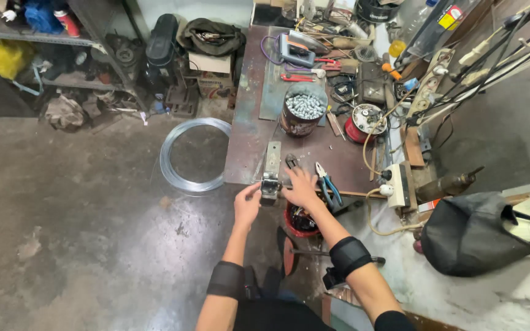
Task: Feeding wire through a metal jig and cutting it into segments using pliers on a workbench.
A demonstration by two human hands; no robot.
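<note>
While both hands point(275, 197) touch it, bracket point(271, 170) lies lengthwise, pointing away.

A small grey metal clamp-like fixture point(270, 185) sits at the near edge of the tabletop point(249, 132), its block hanging slightly over the rim. A flat, narrow metal bar point(272, 156) runs from it straight back across the rusty brown surface. Just to its right lies a dark-jawed cutter point(291, 162), handles hidden.

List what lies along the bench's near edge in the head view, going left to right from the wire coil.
Wire coil → left hand → small metal bench tool → right hand → blue-handled pliers → white socket block → black bag.
</note>
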